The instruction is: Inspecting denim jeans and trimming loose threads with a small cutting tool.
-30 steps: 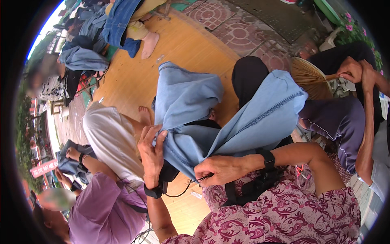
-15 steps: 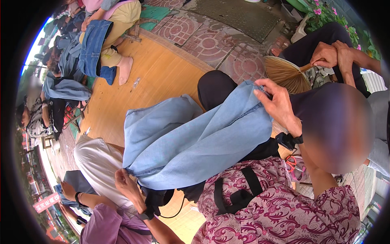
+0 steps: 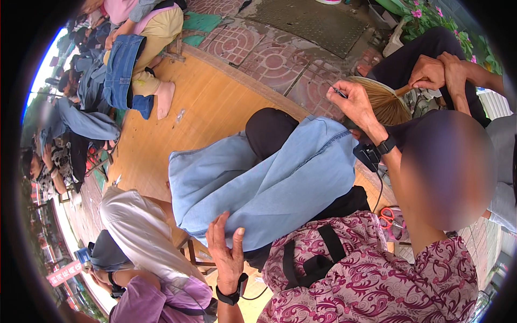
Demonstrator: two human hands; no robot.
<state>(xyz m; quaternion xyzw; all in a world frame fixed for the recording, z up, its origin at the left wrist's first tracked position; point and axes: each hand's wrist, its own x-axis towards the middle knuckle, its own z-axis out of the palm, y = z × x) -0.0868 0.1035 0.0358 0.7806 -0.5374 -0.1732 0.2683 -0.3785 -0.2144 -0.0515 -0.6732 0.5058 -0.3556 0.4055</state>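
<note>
Light blue jeans (image 3: 280, 177) lie spread over my lap, their side seam running up toward the hem at the upper right. My left hand (image 3: 227, 250) rests on the near edge of the denim with its fingers apart, holding nothing. Off the cloth, above the hem end, my right hand (image 3: 353, 105) is raised with thumb and fingers pinched together. Between those fingertips sits a small dark object (image 3: 339, 92), too small to name. My dark-covered knee (image 3: 272, 132) shows beyond the jeans.
A wooden board (image 3: 177, 134) covers the ground ahead. Orange-handled scissors (image 3: 386, 216) lie by my right side. Another person's hands (image 3: 439, 72) are at a straw fan (image 3: 382, 99). At the far left, someone handles dark blue jeans (image 3: 123, 70); white-clothed legs (image 3: 142, 220) are close on my left.
My right hand has let go of the hem and lifted away from it. My left hand has shifted from the jeans' left corner rightward onto the near edge, its fingers now spread.
</note>
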